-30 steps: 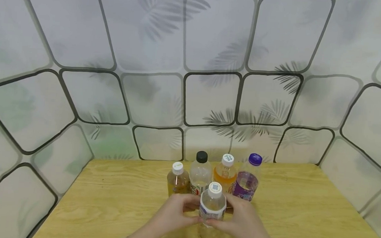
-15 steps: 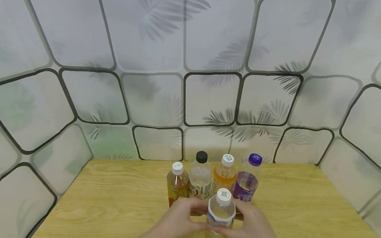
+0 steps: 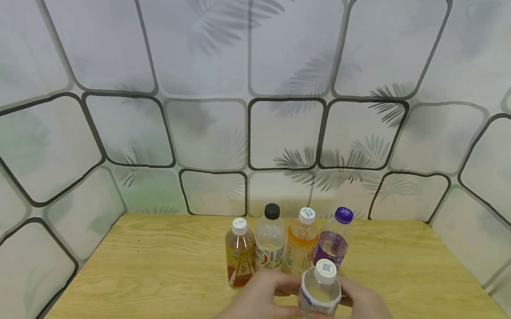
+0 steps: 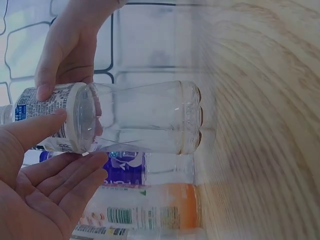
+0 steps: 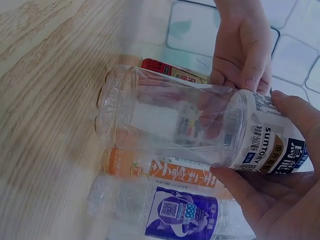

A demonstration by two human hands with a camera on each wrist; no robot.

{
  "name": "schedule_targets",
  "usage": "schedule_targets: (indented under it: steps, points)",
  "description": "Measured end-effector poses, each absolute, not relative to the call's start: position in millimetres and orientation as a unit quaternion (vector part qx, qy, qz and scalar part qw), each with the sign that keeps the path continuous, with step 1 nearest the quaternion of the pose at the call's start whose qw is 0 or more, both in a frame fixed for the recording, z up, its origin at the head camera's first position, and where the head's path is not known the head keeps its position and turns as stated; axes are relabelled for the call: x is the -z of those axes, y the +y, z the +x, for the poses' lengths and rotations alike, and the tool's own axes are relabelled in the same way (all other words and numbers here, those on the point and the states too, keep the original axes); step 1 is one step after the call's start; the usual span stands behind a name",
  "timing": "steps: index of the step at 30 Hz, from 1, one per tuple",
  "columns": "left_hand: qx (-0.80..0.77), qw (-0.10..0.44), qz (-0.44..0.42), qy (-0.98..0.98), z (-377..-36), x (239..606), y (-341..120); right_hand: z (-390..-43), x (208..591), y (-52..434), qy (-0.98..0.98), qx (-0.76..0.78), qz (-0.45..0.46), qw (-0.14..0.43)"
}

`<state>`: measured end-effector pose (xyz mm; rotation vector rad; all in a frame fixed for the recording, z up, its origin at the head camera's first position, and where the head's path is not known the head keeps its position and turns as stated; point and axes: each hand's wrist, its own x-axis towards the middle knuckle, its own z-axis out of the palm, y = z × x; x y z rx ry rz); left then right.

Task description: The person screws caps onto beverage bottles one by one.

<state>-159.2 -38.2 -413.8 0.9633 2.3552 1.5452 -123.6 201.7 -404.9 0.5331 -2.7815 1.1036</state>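
Both hands hold a clear plastic bottle [image 3: 320, 295] with a white cap and a white label, which stands upright between them. My left hand [image 3: 268, 302] grips it from the left, its thumb on the label in the left wrist view. From the right, my right hand [image 3: 358, 312] grips the same label band, thumb in front and fingers behind. Through the see-through lower part [image 4: 145, 117] no liquid shows. Its ridged base is close over the wooden table [image 4: 270, 125]. The label [image 5: 272, 132] reads SUNTORY in the right wrist view.
Behind the hands several bottles stand in a row: a white-capped yellow-and-red one [image 3: 240, 261], a black-capped clear one [image 3: 270, 238], an orange-banded one [image 3: 302, 240] and a purple-capped one [image 3: 333, 242]. A patterned curtain [image 3: 213, 132] surrounds the table's back and sides.
Both hands have moved to the right and a little nearer with the bottle held between them. More of the yellow-and-red bottle shows now. The row behind has stayed put.
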Motion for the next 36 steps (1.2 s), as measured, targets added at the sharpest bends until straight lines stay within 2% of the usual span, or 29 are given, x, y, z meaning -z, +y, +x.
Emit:
schedule_targets:
  steps: [5, 10, 22, 26, 36]
  points:
    - [-0.49, 0.054, 0.339, 0.801, -158.1, 417.3, -28.6, -121.5, 402.5, 210.6, -0.931, -0.348, 0.11, 0.014]
    - [-0.461, 0.039, 0.339, 0.819, -157.7, 416.2, -17.3, -119.7, 400.4, 218.4, -0.939, -0.335, 0.071, 0.02]
    - [-0.466, -0.008, 0.336, 0.818, -162.3, 412.2, 7.8, -124.7, 396.9, 238.1, -0.942, -0.317, 0.077, 0.078]
    - [-0.466, -0.026, 0.328, 0.821, -163.5, 413.0, 15.8, -126.6, 393.2, 244.0, -0.941, -0.323, 0.074, 0.074]
    - [-0.489, -0.015, 0.309, 0.816, -165.4, 414.1, 28.0, -134.5, 384.7, 257.9, -0.942, -0.33, 0.032, 0.045]
